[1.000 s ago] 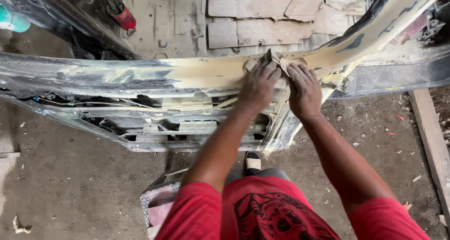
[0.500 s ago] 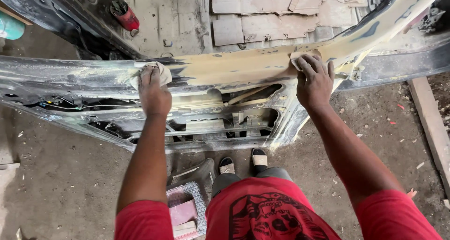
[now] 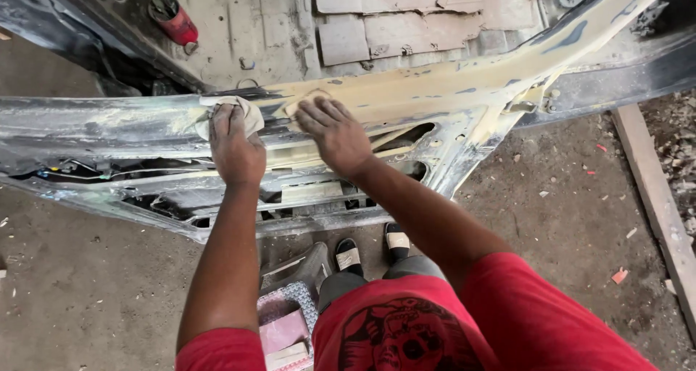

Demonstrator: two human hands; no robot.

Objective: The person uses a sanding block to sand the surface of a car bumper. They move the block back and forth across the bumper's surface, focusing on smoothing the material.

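My left hand (image 3: 235, 145) presses flat on a pale rag (image 3: 230, 114), fingers spread over it and curled only at the tips, so the cloth stays pinned against the top edge of the car door panel (image 3: 109, 128). My right hand (image 3: 335, 133) lies just to the right of it, palm down, fingers nearly straight. It covers a small tan pad (image 3: 303, 103), probably sandpaper, of which only a corner shows beyond my fingertips. I cannot tell how firmly that pad is gripped, since the hand hides most of it.

The panel lies across in front of me, stretching from the far left to the upper right, its yellowish filler coat facing up where both hands work. Judging by the posture, the flat palms put even pressure on the surface, and the two hands sit close together to work one patch.

Counting what shows: one rag, one pad and two hands, both mine. One door panel, with several cut-out openings along its near side. One red can (image 3: 174, 19) lies on the floor far left, well apart from the hands. One wooden plank (image 3: 656, 197) runs along the dirt floor on the right. Two sandals (image 3: 371, 249) stand under the panel, and near them, to the left, sits one patterned stool (image 3: 286, 320).
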